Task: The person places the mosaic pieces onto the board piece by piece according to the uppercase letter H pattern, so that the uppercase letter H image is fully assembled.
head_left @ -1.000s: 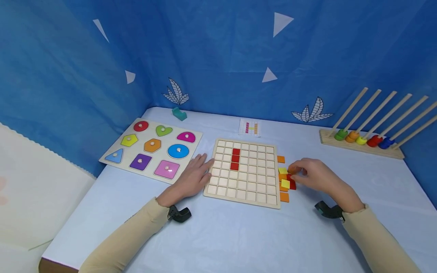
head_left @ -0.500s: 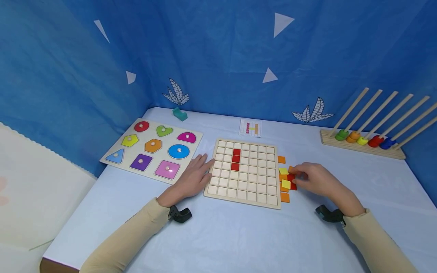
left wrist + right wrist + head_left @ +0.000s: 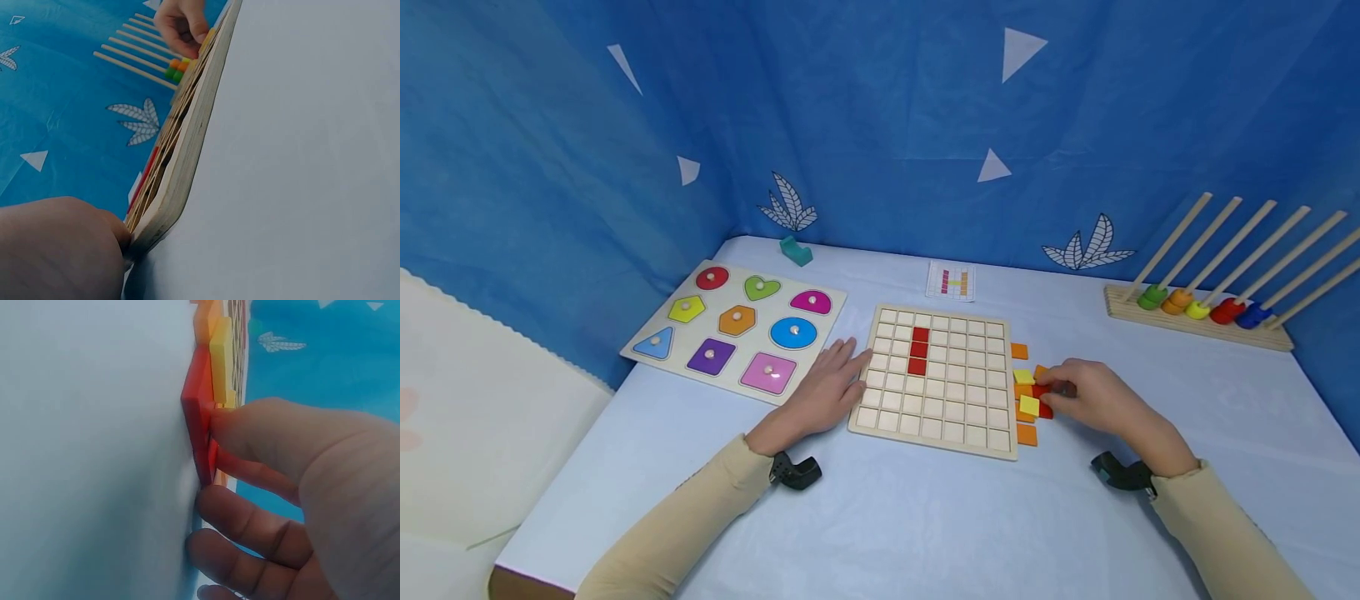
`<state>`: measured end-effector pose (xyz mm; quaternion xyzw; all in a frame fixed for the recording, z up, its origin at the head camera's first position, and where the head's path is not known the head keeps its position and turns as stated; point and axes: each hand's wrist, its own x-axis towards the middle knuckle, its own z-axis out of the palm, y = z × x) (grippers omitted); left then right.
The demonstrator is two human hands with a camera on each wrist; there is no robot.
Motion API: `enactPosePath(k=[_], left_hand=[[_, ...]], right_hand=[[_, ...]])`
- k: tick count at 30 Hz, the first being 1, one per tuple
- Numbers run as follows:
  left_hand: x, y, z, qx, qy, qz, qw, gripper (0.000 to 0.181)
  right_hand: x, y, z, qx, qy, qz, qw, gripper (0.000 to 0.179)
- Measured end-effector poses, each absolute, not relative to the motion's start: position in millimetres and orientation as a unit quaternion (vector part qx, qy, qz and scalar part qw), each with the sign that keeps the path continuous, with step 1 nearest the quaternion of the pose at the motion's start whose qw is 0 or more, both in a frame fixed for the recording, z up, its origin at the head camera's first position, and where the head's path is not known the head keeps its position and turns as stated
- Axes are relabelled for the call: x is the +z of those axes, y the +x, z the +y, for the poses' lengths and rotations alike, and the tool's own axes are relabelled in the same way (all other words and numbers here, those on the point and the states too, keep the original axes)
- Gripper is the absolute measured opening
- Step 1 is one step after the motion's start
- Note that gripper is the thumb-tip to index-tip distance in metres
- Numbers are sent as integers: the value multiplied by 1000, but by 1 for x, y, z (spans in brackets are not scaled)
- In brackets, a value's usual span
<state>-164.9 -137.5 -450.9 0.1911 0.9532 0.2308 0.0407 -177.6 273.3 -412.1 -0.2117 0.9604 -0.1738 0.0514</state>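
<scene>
A wooden grid board [image 3: 932, 442] lies on the table, with a short column of red tiles [image 3: 918, 350] set in its cells. My left hand [image 3: 824, 387] rests at the board's left edge, fingers extended and thumb against the rim. Right of the board, my right hand [image 3: 1093, 398] is low among loose tiles. In the right wrist view its thumb and index finger pinch at a red tile [image 3: 198, 394], with the other fingers curled below. Yellow tiles [image 3: 1029, 406] and orange tiles [image 3: 1027, 435] lie alongside, partly overlapping; fingers hide some of the pile.
A shape puzzle board [image 3: 752, 337] with knobbed pieces sits to the left. Behind the grid board is a small pattern card [image 3: 951, 281]. A teal block [image 3: 795, 251] stands at the back. At the far right is a rack of wooden pegs [image 3: 1195, 317] carrying coloured rings.
My right hand has moved down slightly onto the red tiles, uncovering an orange tile behind its fingers. My left hand and the grid board have stayed in place.
</scene>
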Motion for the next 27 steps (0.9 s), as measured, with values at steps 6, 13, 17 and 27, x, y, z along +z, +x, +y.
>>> enactPosePath(k=[6, 13, 17, 27], left_hand=[[-452, -165, -137, 232, 190, 953, 40, 56], [-451, -165, -137, 232, 192, 953, 41, 56], [-449, -165, -137, 231, 191, 953, 43, 56], [-448, -163, -136, 237, 189, 952, 36, 56]], right_hand=[[-410, -177, 276, -173, -201, 962, 62, 24], [-409, -174, 283, -173, -192, 964, 65, 27], [-410, -172, 290, -172, -183, 966, 65, 28], [-411, -168, 298, -169, -175, 968, 54, 31]])
